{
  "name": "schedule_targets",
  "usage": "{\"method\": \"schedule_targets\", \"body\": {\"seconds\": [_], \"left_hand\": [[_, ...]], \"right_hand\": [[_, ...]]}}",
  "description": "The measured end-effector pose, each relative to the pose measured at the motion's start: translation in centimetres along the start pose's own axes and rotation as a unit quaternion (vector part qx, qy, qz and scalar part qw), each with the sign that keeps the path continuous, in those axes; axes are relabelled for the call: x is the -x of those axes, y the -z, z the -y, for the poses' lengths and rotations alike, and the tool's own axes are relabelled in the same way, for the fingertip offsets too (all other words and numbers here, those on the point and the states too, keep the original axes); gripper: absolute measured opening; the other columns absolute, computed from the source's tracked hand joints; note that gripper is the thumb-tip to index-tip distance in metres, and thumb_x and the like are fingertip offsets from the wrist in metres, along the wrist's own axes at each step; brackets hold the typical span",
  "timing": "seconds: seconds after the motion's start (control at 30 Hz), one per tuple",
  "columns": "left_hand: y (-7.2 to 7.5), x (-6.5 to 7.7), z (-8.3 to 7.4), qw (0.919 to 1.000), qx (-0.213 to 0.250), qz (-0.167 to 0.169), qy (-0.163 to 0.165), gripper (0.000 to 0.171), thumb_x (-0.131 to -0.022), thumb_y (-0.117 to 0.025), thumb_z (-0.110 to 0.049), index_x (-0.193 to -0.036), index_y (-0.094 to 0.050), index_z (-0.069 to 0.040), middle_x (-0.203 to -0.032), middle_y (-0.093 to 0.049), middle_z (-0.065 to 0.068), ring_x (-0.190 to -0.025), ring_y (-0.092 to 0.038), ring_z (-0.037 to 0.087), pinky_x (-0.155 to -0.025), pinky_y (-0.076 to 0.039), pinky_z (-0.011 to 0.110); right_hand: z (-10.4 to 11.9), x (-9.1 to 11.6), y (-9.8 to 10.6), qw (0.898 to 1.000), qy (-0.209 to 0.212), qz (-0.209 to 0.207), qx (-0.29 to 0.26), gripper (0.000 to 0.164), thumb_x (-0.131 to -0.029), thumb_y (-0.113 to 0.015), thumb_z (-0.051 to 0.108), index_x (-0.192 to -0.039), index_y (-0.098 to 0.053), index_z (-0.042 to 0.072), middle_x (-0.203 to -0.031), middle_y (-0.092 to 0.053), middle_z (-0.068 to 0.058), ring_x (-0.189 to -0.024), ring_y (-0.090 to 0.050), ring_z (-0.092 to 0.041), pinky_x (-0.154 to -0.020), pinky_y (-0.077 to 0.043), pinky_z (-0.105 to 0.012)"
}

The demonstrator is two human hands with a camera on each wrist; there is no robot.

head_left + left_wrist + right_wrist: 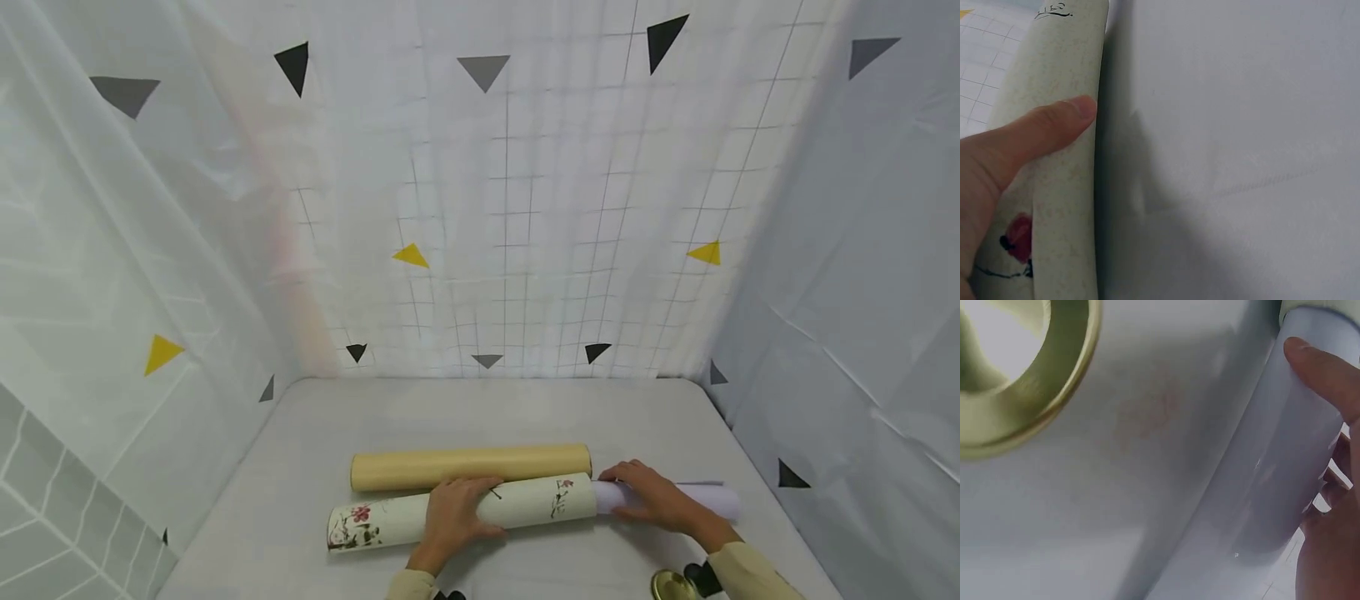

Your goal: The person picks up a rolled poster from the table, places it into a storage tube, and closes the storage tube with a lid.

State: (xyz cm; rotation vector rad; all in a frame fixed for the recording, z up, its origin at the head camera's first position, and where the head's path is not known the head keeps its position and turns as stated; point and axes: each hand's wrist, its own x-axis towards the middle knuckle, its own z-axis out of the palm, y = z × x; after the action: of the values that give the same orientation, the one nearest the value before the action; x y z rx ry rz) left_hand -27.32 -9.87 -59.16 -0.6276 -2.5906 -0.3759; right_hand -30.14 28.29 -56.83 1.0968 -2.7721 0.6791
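A cream cardboard tube [536,502] printed with red flowers and dark brushwork lies across the table in the head view. My left hand [456,512] grips it near the middle; the thumb [1063,125] lies along its near side in the left wrist view. From the tube's right end a pale lilac paper roll [716,502] sticks out, its left end hidden inside the tube. My right hand [652,497] holds this roll close to the tube's mouth [1319,314], thumb on the near side and fingers behind. A yellow tube [465,467] lies just behind the floral one.
A round gold metal lid [672,586] is at the table's front right, beside my right wrist. The white table [487,408] meets a pale sheet wall [555,208] at the back, and more sheets hang at both sides.
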Motion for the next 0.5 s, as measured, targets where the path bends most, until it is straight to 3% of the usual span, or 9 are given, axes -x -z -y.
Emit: {"method": "schedule_targets", "body": {"seconds": [0.23,0.4,0.5], "left_hand": [[0.0,-0.4,-0.3,0.9998,-0.004,0.021,0.007,0.082,-0.05,-0.094,-0.062,-0.125,-0.073,-0.034,-0.113,-0.078,-0.016,-0.097,-0.074,0.01,-0.086,-0.059,0.031],[0.0,-0.2,-0.2,0.9998,-0.013,0.012,0.002,0.083,-0.049,-0.094,-0.063,-0.123,-0.074,-0.034,-0.114,-0.078,-0.018,-0.096,-0.074,0.008,-0.088,-0.058,0.03],[-0.1,0.0,-0.2,0.9999,-0.012,0.003,-0.004,0.083,-0.048,-0.094,-0.062,-0.122,-0.074,-0.034,-0.114,-0.078,-0.019,-0.095,-0.073,0.008,-0.088,-0.058,0.03]], "right_hand": [[0.6,-0.4,-0.4,1.0,0.002,-0.001,-0.015,0.054,-0.089,-0.08,0.034,-0.134,-0.062,0.009,-0.127,-0.069,-0.003,-0.111,-0.06,-0.021,-0.092,-0.054,-0.037],[0.6,0.2,-0.5,0.998,0.023,-0.05,0.032,0.059,-0.084,-0.084,0.038,-0.13,-0.063,0.007,-0.125,-0.069,-0.005,-0.113,-0.059,-0.025,-0.091,-0.053,-0.043],[0.1,0.9,-0.2,0.997,-0.01,-0.057,0.055,0.066,-0.079,-0.087,0.04,-0.13,-0.063,0.007,-0.129,-0.067,-0.007,-0.116,-0.058,-0.028,-0.093,-0.053,-0.05]]}}
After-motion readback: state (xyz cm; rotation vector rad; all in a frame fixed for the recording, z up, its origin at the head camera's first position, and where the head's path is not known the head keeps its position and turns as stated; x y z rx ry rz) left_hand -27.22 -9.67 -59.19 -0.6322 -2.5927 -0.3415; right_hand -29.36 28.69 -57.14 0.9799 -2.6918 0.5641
